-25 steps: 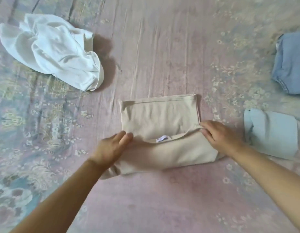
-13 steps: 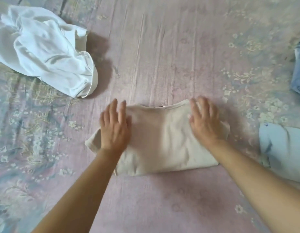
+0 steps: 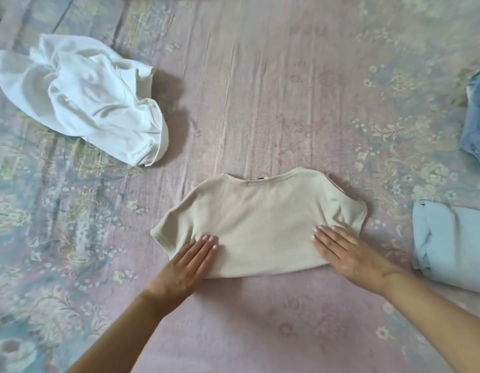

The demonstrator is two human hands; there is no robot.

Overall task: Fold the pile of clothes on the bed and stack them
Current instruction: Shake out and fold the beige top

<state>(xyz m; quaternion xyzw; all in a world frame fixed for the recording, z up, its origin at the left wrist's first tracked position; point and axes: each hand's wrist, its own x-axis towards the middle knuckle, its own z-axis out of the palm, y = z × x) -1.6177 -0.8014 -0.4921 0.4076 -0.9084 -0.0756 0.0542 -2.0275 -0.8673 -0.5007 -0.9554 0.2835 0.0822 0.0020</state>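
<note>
A beige T-shirt [image 3: 260, 219] lies folded in half on the bed, its neckline at the far edge and short sleeves sticking out at both sides. My left hand [image 3: 187, 265] lies flat with straight fingers on its near left corner. My right hand [image 3: 346, 254] lies flat on its near right corner. A crumpled white garment [image 3: 82, 98] sits unfolded at the far left. A folded light blue garment [image 3: 454, 243] lies at the right, and a denim-blue piece [image 3: 478, 117] shows at the right edge.
The bed is covered by a wrinkled pink and pale blue floral sheet [image 3: 260, 90]. Bare sheet stretches beyond the beige shirt and in front of it, between my forearms.
The near half of the beige shirt was folded over away from me. My hands then slid back from the far edge to the near corners, pressing flat.
</note>
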